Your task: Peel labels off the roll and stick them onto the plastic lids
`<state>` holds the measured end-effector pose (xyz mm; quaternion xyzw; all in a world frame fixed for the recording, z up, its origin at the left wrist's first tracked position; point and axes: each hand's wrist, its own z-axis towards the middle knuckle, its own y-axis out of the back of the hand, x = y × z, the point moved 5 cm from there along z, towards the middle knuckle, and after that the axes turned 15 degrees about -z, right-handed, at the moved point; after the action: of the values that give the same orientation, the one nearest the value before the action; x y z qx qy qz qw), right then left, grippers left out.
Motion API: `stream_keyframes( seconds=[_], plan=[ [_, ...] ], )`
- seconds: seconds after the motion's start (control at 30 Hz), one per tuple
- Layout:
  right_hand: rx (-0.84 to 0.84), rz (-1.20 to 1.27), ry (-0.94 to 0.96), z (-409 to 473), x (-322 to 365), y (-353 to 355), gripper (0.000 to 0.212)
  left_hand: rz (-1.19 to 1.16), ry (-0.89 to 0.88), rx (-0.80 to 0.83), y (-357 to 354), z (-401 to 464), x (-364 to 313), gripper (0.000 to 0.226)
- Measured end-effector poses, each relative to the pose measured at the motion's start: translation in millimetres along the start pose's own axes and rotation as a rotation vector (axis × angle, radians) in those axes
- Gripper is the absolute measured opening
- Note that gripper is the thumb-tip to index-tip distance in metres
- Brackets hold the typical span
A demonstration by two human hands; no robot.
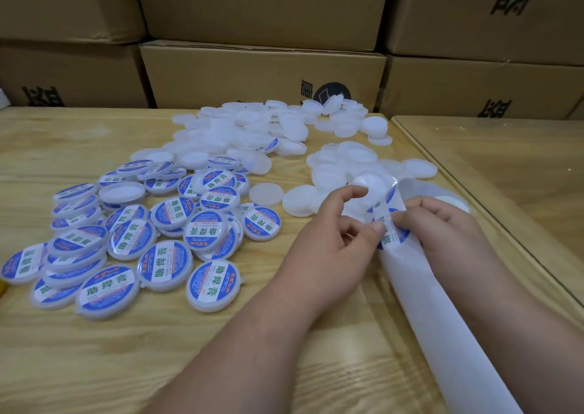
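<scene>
We read 助焊膏 in green on the blue-rimmed labels of the finished lids [164, 270], left of our left hand [328, 239]. Black characters on the cardboard boxes [262, 75] beyond our hands are cut off and unreadable.

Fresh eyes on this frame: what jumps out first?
The heap of blue-labelled lids at near left of the wooden table, with plain white lids piled behind. At right, both hands meet over the white backing strip: left hand and right hand pinch a half-peeled label.
</scene>
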<state>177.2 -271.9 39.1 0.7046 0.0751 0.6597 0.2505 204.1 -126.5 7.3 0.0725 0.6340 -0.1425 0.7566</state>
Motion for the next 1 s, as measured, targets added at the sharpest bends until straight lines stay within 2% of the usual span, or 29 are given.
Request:
stream_keyframes(
  seconds=[0.17,0.4,0.47,0.57,0.7,0.83,1.0],
  plan=[
    [-0.049,0.058,-0.049,2.1,-2.9,5.0,0.039,-0.120,-0.027,-0.010,4.5,0.4,-5.4,0.027],
    [-0.157,0.070,-0.116,15.0,-13.2,18.7,0.022,-0.115,-0.019,0.053,-2.3,-3.3,-8.7,0.028],
    [-0.271,-0.093,-0.076,17.6,-15.7,29.8,0.018,-0.114,-0.009,0.063,-3.5,-4.1,-9.8,0.030],
    [-0.417,-0.331,0.022,21.1,-13.2,50.8,0.025,-0.131,0.003,0.058,-3.6,-4.8,-9.7,0.033],
    [-0.297,-0.574,0.029,31.8,-21.0,59.3,0.044,-0.128,0.004,0.049,-2.8,-5.4,-10.5,0.034],
    [-0.227,-0.551,-0.010,32.3,-25.9,57.9,0.033,-0.125,-0.007,0.058,-3.6,-6.2,-12.1,0.032],
    [-0.275,-0.414,-0.072,36.0,-30.9,64.6,0.042,-0.112,-0.017,0.087,-2.9,-7.0,-11.6,0.029]
  ],
)
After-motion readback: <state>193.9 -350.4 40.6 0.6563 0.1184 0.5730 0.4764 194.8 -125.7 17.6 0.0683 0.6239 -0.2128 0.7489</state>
